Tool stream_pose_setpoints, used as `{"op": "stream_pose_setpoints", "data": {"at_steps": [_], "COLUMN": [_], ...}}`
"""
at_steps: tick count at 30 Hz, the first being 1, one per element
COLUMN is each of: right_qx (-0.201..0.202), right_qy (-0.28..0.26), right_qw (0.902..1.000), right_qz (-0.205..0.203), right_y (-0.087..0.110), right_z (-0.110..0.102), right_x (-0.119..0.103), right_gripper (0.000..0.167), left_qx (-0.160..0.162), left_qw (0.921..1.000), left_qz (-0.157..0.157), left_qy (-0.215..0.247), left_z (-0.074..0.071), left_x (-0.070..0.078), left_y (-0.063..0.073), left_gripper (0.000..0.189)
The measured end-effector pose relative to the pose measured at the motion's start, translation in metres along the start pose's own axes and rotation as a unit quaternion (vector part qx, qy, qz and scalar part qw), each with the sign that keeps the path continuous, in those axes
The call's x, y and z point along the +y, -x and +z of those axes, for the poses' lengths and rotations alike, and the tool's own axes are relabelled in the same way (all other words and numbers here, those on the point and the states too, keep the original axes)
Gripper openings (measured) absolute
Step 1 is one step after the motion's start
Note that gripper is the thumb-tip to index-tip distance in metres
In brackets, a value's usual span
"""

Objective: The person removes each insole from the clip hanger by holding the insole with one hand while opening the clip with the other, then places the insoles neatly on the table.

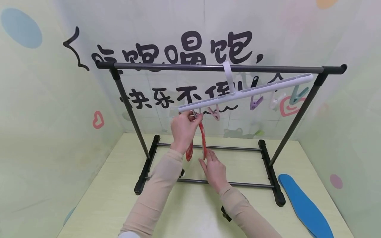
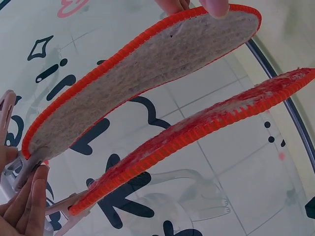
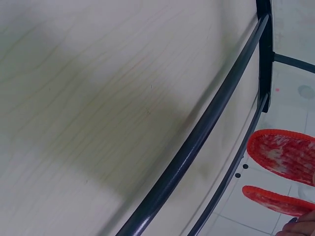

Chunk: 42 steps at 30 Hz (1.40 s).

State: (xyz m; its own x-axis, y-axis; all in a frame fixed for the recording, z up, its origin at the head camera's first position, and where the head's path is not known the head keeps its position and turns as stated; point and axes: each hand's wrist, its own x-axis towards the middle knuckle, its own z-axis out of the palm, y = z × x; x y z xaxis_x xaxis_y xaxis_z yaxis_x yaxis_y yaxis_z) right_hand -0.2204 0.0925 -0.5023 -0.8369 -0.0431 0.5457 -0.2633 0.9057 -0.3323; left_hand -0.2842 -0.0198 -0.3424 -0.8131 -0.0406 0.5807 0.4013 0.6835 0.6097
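Observation:
A white hanger (image 1: 262, 89) hangs tilted from the black bar, its left end lower. Just under that end my left hand (image 1: 183, 132) pinches a clothespin (image 2: 27, 169). One end of a red-edged insole (image 2: 123, 81) with a greyish face sits at this clothespin. My right hand (image 1: 215, 170) holds the insole's lower end between thumb and fingers, as the left wrist view shows. Beside it a second red insole (image 2: 197, 128) hangs from another clothespin (image 2: 66, 211). Both insoles' red faces show in the right wrist view.
Pink (image 1: 215, 113), purple (image 1: 256, 103), white and green clothespins hang along the hanger. The black rack (image 1: 128, 105) stands on a pale table (image 1: 104, 205). A blue insole (image 1: 306, 205) lies at the right, and a small black object (image 1: 225, 214) near my right forearm.

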Motion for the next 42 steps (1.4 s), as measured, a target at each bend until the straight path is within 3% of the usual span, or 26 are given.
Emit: {"op": "stream_pose_setpoints", "data": {"at_steps": [5, 16, 32, 42], "right_qx": [-0.004, 0.004, 0.04, 0.05], "right_qy": [0.003, -0.005, -0.013, -0.024], "right_qw": [1.0, 1.0, 0.9991, 0.9984], "right_qz": [0.002, 0.005, -0.002, -0.003], "right_y": [-0.001, 0.001, 0.011, 0.016], "right_z": [0.001, 0.004, 0.003, -0.002], "right_x": [0.0, 0.001, 0.006, 0.01], "right_gripper": [0.05, 0.043, 0.037, 0.035], "left_qx": [0.012, 0.002, 0.009, 0.009], "left_qw": [0.9998, 0.9997, 0.9946, 0.9948], "left_qz": [0.014, 0.02, 0.099, 0.098], "left_qy": [0.005, 0.013, -0.032, -0.028], "left_z": [-0.001, -0.004, -0.006, -0.005], "left_x": [-0.002, 0.0, -0.002, 0.0], "left_y": [0.0, 0.0, -0.001, -0.001], "left_gripper": [0.02, 0.018, 0.031, 0.032]}}
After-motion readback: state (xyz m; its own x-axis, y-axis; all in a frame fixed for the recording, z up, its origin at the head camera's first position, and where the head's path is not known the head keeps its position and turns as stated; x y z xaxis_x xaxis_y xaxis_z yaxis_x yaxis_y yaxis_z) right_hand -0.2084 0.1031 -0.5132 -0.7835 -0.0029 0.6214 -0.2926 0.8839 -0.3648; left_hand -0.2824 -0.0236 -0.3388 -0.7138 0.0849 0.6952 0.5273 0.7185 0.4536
